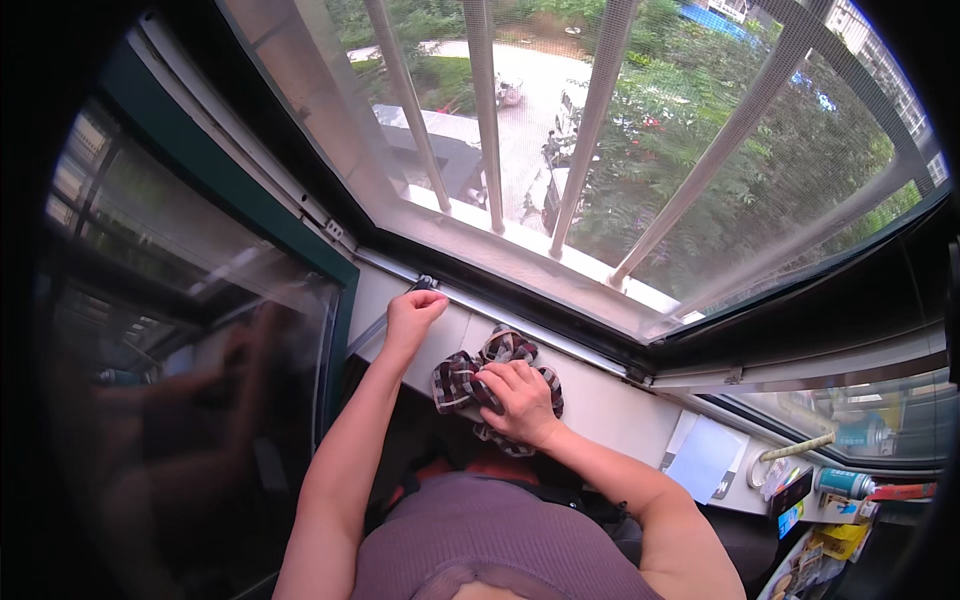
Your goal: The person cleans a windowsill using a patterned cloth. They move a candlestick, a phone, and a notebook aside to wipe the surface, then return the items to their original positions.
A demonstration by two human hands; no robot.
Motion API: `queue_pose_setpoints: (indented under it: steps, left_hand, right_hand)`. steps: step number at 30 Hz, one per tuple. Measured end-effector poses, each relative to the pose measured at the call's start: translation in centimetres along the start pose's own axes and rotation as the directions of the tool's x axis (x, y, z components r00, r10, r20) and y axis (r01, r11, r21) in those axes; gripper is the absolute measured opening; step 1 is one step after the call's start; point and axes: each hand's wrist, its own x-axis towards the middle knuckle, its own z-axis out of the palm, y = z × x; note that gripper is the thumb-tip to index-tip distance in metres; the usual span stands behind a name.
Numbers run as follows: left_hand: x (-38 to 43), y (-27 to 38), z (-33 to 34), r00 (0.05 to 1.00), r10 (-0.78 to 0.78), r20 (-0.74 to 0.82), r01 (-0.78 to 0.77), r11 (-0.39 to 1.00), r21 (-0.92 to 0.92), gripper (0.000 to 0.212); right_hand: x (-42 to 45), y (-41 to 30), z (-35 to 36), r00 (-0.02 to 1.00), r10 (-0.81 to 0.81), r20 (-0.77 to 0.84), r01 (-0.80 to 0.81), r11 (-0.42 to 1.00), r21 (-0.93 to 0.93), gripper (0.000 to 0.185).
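A crumpled plaid cloth [455, 381] lies on the white windowsill [600, 386], partly hanging over its near edge. My right hand [519, 397] rests on the cloth with bent fingers, gripping some of its folds. To its left, my left hand [414, 315] is raised by the window's bottom track, fingers curled together beside a dark window stay [425, 283]. Whether something small is pinched in its fingertips cannot be told.
An open green-framed casement [341, 300] stands at the left. Metal bars [485, 112] and a mesh screen lie beyond the frame. On the sill's right are papers [701, 454], a tape roll [757, 469], a phone [791, 499] and a teal can [844, 482].
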Motion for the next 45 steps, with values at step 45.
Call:
queue_pose_setpoints:
  steps: [45]
  left_hand:
    - [-17.9,-9.7,-6.3,0.994,-0.051,-0.099,0.082,0.936,0.343,0.022]
  right_hand:
    - [2.4,0.4,1.3,0.973,-0.006,0.231,0.054,0.979,-0.198,0.060]
